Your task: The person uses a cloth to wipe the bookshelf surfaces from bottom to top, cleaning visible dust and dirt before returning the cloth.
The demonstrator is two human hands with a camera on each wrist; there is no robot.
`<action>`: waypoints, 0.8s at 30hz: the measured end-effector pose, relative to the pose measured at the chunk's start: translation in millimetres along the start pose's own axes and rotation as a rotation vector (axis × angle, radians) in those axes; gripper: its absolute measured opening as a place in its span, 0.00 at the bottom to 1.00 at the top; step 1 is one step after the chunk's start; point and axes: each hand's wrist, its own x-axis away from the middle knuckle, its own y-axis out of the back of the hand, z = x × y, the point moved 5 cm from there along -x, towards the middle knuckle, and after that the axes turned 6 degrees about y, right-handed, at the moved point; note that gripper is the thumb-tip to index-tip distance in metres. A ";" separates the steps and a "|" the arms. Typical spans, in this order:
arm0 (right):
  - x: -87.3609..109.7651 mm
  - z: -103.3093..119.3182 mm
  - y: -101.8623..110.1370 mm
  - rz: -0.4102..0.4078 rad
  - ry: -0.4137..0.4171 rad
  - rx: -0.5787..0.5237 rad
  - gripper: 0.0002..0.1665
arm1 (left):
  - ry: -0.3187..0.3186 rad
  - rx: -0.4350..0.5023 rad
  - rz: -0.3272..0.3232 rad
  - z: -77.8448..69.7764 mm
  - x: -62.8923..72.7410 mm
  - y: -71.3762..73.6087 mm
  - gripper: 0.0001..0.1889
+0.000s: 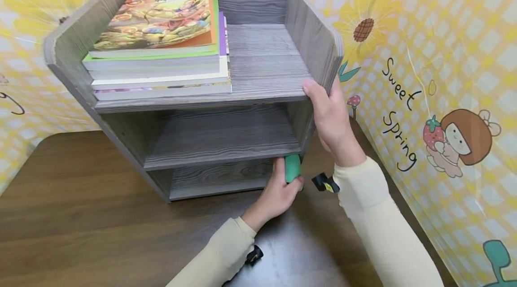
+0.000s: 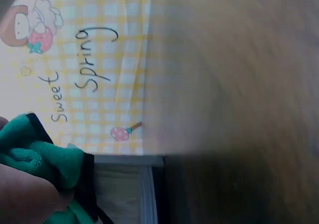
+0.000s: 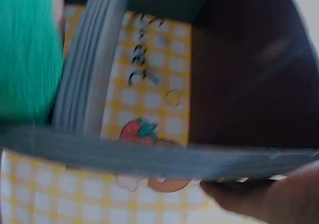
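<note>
A grey wood-grain shelf unit (image 1: 258, 67) stands on the brown floor. My left hand (image 1: 276, 195) holds a folded green cloth (image 1: 292, 168) at the unit's lower right front edge, just under the middle shelf board. Black edging on the green cloth (image 2: 60, 164) shows in the left wrist view, with a thumb pressed over its folds. Higher up, my right hand (image 1: 334, 121) grips the right side panel, its thumb on the front edge of the top board and its other fingers partly hidden behind the panel. The cloth looks blurred in the right wrist view.
A stack of several books (image 1: 157, 54) lies on the left of the top board, the uppermost cover curling up. Checked yellow fabric walls (image 1: 436, 89) with cartoon prints and lettering enclose the unit behind and at right. The wooden floor (image 1: 81, 215) extends in front.
</note>
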 end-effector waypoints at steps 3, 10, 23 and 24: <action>10.8 9.5 5.1 -0.094 0.020 0.109 0.22 | -0.018 0.011 -0.001 2.9 -3.9 0.9 0.22; 29.3 17.9 15.2 -0.144 0.103 0.224 0.24 | 0.002 0.012 -0.050 5.2 -7.9 5.7 0.23; 49.3 22.2 15.2 0.028 0.166 0.729 0.32 | -0.028 -0.006 -0.030 0.2 1.7 9.6 0.30; 51.2 21.5 15.0 0.022 0.169 0.729 0.32 | -0.024 -0.006 -0.027 -0.1 2.0 10.2 0.32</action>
